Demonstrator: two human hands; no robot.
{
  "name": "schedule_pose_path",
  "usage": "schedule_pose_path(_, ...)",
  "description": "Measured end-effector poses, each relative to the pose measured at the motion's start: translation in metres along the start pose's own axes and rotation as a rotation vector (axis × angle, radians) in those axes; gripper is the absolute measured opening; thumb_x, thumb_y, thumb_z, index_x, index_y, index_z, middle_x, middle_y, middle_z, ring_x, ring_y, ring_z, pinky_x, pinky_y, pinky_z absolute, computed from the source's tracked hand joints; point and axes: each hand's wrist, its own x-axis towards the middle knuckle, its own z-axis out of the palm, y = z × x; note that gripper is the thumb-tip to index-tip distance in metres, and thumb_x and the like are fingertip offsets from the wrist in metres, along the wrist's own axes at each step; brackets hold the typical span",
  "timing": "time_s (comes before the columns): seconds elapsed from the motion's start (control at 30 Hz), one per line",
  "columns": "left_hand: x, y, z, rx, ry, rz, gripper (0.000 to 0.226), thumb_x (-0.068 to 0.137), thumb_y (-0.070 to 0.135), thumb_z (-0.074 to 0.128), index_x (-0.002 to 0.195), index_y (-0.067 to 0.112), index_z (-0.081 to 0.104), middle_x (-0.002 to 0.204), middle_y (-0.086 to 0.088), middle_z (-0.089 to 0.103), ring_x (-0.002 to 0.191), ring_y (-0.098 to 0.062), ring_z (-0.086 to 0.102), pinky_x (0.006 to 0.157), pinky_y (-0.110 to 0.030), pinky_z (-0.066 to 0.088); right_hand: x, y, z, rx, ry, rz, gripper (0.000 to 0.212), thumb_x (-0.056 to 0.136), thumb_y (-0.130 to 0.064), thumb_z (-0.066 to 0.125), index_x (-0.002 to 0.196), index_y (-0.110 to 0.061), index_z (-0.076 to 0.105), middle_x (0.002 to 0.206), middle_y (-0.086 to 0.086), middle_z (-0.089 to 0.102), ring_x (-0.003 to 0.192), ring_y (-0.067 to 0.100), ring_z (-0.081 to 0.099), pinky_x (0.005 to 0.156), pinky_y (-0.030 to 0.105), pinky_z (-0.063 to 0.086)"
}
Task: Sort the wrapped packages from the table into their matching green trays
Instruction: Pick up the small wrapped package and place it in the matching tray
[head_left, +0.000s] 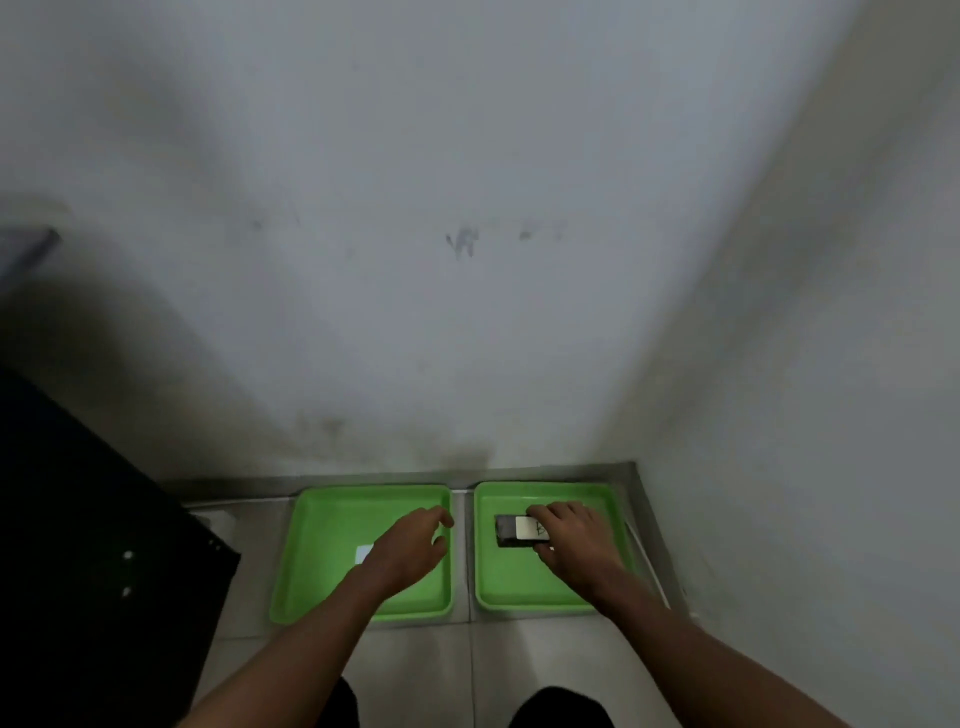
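We saw two green trays lying side by side on a pale tiled floor (415, 670), close against a grey wall (467, 208), with a narrow strip of floor between them. The left tray (311, 525) held a small white label (364, 554) on its base, partly covered by the left hand (408, 551). That hand hovered over the right half of the tray with its fingers (439, 516) loosely curled and slightly apart, gripping nothing that we could make out.

The right tray (511, 587) held the package (511, 531), a dark wrapped block with a white label on top bearing a dark mark that was too small for us to read. It sat in the far left part of the tray, its long axis running left to right, roughly parallel to the wall. One short end pointed toward the left tray; the other end was hidden under the right hand (574, 545).

The right hand lay over that end, with its fingers (545, 514) along the far edge and the thumb at the near edge, pinching the package across its width. We could not tell whether the package rested on the tray floor or was held just above it.

A black cabinet (88, 545) stood at the left, well apart from the trays. Two dark-clad knees (561, 709) showed at the bottom edge.
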Motion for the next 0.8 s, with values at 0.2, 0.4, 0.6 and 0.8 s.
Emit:
schedule_pose_path(0.2, 0.061, -0.064, 0.102, 0.044, 0.004, 0.015, 0.034, 0.097, 0.019, 0.052, 0.131, 0.016, 0.055, 0.128, -0.010, 0.060, 0.117, -0.024, 0.057, 0.097, -0.036, 0.049, 0.039, 0.034, 0.142, -0.012, 0.018, -0.012, 0.044, 0.090, -0.028, 0.057, 0.133, -0.023, 0.048, 0.126, 0.006, 0.062, 0.112, 0.026, 0.056, 0.096, 0.037, 0.043)
schedule_pose_path(0.4, 0.096, -0.088, 0.148, 0.052, 0.000, -0.026, 0.033, 0.097, 0.020, 0.052, 0.131, 0.018, 0.055, 0.130, -0.010, 0.059, 0.118, -0.024, 0.057, 0.098, -0.037, 0.049, 0.066, 0.060, 0.204, 0.035, 0.002, 0.031, 0.041, 0.091, -0.027, 0.056, 0.131, -0.020, 0.049, 0.123, 0.010, 0.059, 0.105, 0.029, 0.058, 0.088, 0.037, 0.046)
schedule_pose_path(0.6, 0.147, -0.093, 0.164, 0.043, -0.023, -0.053, 0.031, 0.099, 0.020, 0.051, 0.130, 0.019, 0.054, 0.131, -0.006, 0.059, 0.116, -0.020, 0.057, 0.099, -0.036, 0.049, 0.117, 0.097, 0.234, 0.041, -0.062, 0.046, 0.041, 0.091, -0.024, 0.055, 0.131, -0.019, 0.049, 0.121, 0.010, 0.061, 0.107, 0.030, 0.058, 0.094, 0.039, 0.043)
schedule_pose_path(0.8, 0.202, -0.102, 0.181, 0.024, -0.037, -0.089, 0.033, 0.100, 0.020, 0.050, 0.132, 0.020, 0.052, 0.130, -0.005, 0.059, 0.118, -0.019, 0.056, 0.099, -0.032, 0.047, 0.178, 0.126, 0.266, 0.061, -0.117, 0.090, 0.043, 0.089, -0.016, 0.056, 0.131, -0.017, 0.050, 0.123, 0.011, 0.060, 0.111, 0.030, 0.055, 0.100, 0.040, 0.041)
